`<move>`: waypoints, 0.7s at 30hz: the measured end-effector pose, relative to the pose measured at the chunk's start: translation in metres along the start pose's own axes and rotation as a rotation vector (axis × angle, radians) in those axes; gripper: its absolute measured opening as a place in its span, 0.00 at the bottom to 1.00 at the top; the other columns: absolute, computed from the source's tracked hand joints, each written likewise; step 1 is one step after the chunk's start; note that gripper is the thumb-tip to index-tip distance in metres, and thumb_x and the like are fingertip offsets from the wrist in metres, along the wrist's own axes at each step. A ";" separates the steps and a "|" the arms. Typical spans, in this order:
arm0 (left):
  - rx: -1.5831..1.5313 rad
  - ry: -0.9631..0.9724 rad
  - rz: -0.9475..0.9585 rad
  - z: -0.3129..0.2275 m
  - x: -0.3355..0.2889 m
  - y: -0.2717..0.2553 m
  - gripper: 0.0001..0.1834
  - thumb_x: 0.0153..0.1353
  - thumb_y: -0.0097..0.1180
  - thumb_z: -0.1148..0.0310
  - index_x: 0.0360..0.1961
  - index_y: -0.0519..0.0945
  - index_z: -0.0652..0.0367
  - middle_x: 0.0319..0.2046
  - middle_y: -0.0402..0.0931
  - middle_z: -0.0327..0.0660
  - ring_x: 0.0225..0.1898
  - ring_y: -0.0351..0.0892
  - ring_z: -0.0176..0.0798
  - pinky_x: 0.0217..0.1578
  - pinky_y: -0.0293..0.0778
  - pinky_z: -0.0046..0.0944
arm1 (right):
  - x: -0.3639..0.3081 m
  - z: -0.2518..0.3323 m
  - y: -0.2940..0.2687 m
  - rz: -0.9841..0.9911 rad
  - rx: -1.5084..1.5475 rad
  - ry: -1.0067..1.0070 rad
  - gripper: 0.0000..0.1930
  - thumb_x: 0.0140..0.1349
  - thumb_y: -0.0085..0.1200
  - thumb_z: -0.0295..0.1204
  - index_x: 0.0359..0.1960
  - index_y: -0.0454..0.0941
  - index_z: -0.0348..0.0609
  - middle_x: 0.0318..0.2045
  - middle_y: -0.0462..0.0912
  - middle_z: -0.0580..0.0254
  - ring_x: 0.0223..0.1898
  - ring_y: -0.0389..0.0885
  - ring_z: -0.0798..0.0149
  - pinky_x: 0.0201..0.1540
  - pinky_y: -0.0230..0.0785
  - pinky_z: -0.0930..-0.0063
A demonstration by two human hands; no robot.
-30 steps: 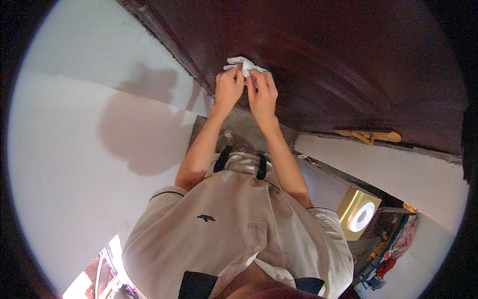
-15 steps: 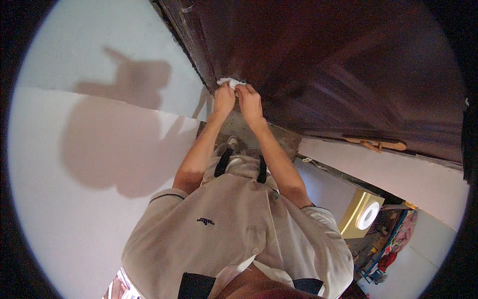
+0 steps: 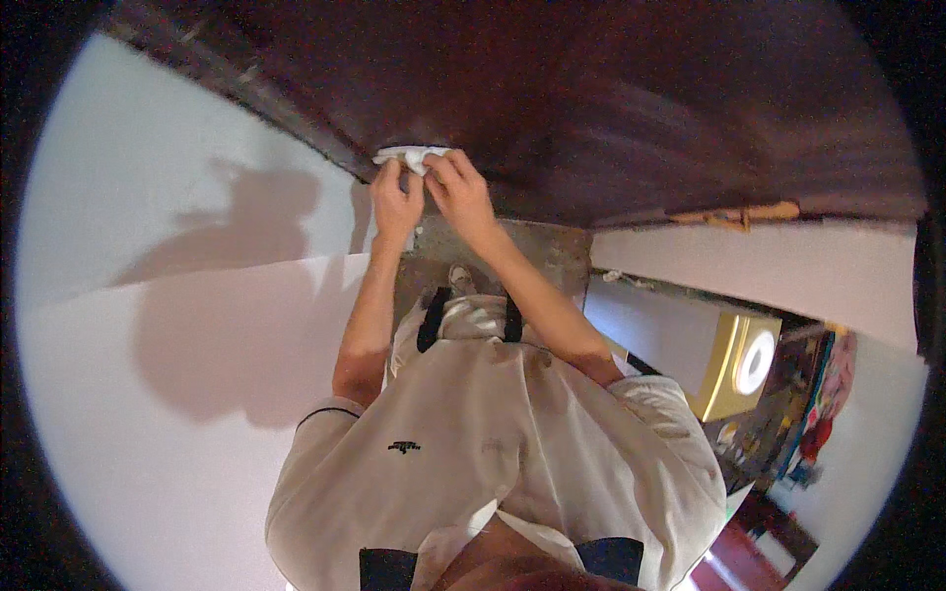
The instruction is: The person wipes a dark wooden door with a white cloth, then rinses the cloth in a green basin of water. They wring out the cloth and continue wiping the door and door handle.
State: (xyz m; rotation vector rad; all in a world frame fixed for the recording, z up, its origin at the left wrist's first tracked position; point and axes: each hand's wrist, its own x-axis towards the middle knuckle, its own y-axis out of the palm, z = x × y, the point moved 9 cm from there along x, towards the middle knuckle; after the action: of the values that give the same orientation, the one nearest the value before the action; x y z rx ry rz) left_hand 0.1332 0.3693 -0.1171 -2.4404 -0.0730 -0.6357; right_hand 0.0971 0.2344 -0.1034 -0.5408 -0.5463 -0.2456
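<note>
A crumpled white piece, cloth or paper (image 3: 419, 158), is at the dark brown wooden door (image 3: 591, 118), near the door's left edge. My left hand (image 3: 396, 202) pinches its left part from below, fingertips closed. Close beside it, my right hand (image 3: 461, 197) grips the right part with bent fingers. Both arms reach forward and up. Whether the white piece is fixed to the door or only pressed on it, I cannot tell.
A pale wall (image 3: 217, 325) with my shadow runs along the left. On the door's right side sits a light wooden handle (image 3: 739, 215). Farther right stand a yellow box-like thing (image 3: 724, 379) with a bright ring and cluttered shelves (image 3: 823, 394). One shoe (image 3: 459, 278) shows below.
Both hands have shifted left, and the white piece looks wider and more spread between them. The view has turned, so the door edge slants more and the handle appears higher.
</note>
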 end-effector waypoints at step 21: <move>0.025 0.293 0.403 -0.173 -0.038 0.272 0.14 0.65 0.57 0.59 0.35 0.88 0.57 0.27 0.82 0.53 0.28 0.83 0.59 0.28 0.79 0.51 | -0.127 -0.188 -0.247 -0.717 -0.038 0.588 0.10 0.62 0.55 0.20 0.44 0.72 0.36 0.30 0.86 0.52 0.31 0.88 0.61 0.35 0.77 0.68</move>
State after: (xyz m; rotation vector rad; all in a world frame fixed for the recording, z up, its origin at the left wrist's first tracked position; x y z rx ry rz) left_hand 0.0796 0.0524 -0.1632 -2.2186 0.5120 -0.7871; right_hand -0.0172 -0.0644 -0.2047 -0.2664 -0.1380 -1.0619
